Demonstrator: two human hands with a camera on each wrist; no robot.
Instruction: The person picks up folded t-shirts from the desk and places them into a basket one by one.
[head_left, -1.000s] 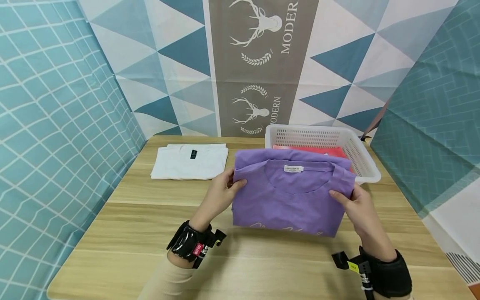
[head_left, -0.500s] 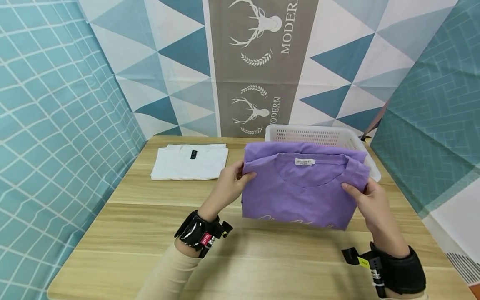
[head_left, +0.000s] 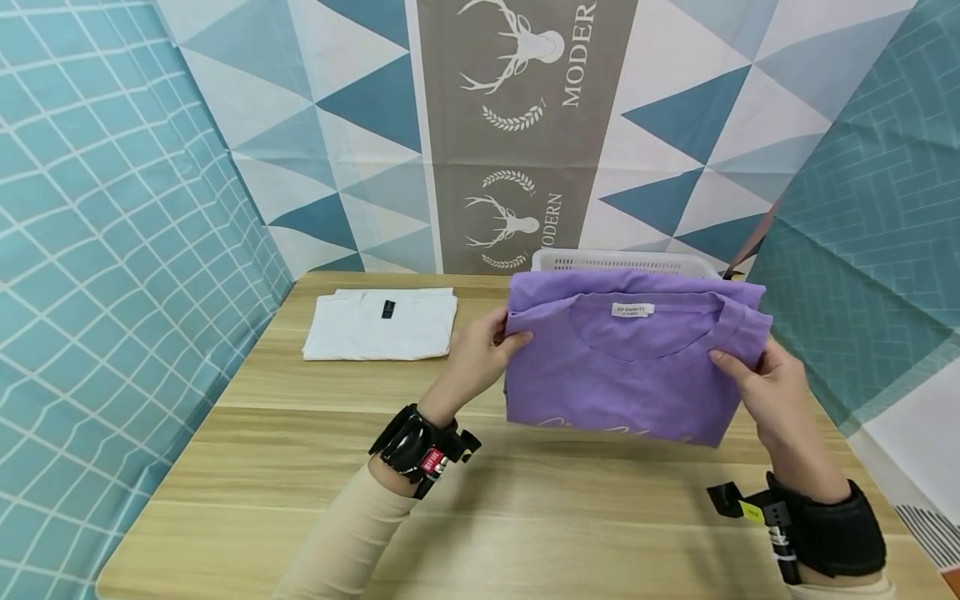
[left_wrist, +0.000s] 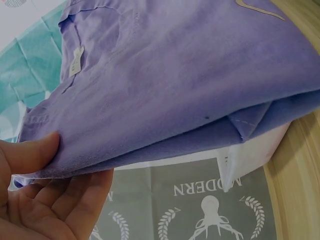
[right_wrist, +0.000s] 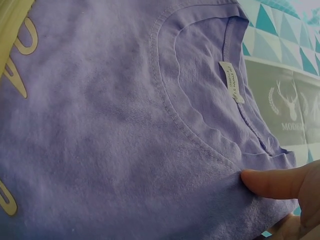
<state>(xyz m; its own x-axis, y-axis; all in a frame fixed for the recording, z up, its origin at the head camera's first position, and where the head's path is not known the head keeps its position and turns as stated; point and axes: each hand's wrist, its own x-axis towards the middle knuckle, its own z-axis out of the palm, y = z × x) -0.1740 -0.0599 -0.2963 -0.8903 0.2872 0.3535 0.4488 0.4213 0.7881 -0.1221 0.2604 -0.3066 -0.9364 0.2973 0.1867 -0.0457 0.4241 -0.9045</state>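
Observation:
A folded purple T-shirt hangs between my two hands, its round neckline and white label facing me. My left hand pinches its left edge near the shoulder, thumb in front and fingers behind. On the opposite side my right hand pinches the edge by the collar the same way. In the left wrist view the layers of the folded shirt part slightly along the lower edge. Pale lettering shows low on the shirt front. The shirt overlaps the white plastic basket, covering most of it from the head camera.
A folded white T-shirt with a dark label lies at the back left of the wooden table. Patterned cloth hangs behind the table and along both sides.
Both hands have carried the purple T-shirt right and farther back, over the basket. The red item seen earlier inside the basket is now hidden behind it. The white T-shirt stays put.

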